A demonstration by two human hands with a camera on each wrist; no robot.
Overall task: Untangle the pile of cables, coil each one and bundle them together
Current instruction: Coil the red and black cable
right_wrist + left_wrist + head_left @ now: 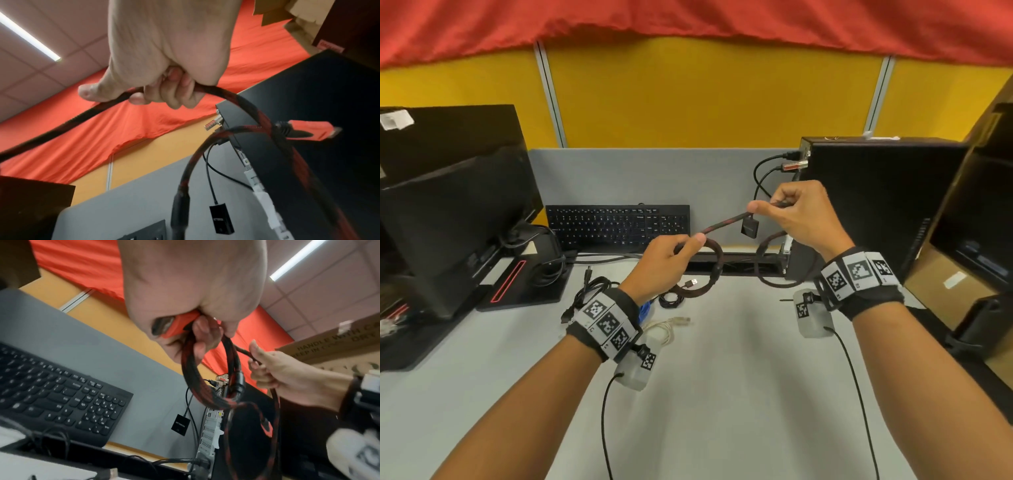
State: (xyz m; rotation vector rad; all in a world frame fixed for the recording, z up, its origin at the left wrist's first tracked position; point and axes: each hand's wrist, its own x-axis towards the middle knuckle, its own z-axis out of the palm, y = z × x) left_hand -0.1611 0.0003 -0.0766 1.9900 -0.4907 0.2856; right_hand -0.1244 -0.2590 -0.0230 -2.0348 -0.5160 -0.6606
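Far left of the head view: black monitor on a black stand (458,212), red-edged slot in its base. Right of it, a black flat keyboard (617,224) against the grey partition.

Lower centre-left, on the pale grey desk (722,377): a loose black thin cable (589,291) with a small plug, a cream-white thin cable (667,330) bunched below it, and a small dark coil with a silver USB plug (691,283) just beside the left hand.

Left hand (661,263), raised above the desk at centre: fingers curled round a thick red-and-black braided cable (722,226), thumb pressed on top. The left wrist view shows a coil of it hanging from this fist, and an orange-red plug (176,324) of the cable tucked in the palm.

From there the braided cable runs taut, up and to the right, to the right hand (801,216), centre-right of the frame. Fingers closed round the cable, thumb laid along it. Below this hand the cable drops in a wide loop in front of the tower. In the right wrist view, a second orange-red plug (304,131) shows at the frame's right, free in the air.

A small black square adapter (750,228) dangles on a thin lead between the hands, behind the cable.

Right: black upright computer tower (876,205), leads plugged in at its upper left. Far right, brown cardboard box (962,267).
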